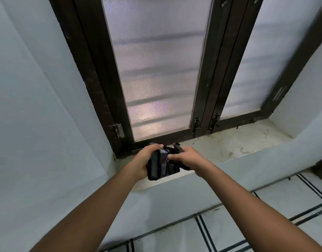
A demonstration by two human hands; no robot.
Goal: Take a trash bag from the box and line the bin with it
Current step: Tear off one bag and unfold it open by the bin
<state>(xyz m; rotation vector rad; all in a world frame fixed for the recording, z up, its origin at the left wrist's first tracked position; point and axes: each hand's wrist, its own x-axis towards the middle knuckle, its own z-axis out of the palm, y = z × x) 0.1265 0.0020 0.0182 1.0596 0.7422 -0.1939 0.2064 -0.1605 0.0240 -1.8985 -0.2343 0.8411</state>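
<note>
A folded bundle of black trash bags (161, 165) is held over the left end of a window sill. My left hand (147, 157) wraps around the bundle's left side and grips it. My right hand (185, 156) pinches a loose black flap at the bundle's upper right. Neither a box nor a bin appears in the head view.
The pale stone sill (238, 142) runs to the right under a dark-framed window (156, 70) with frosted panes. A grey wall (38, 106) rises on the left. Below the sill lies a white tiled floor (265, 224) with dark lines.
</note>
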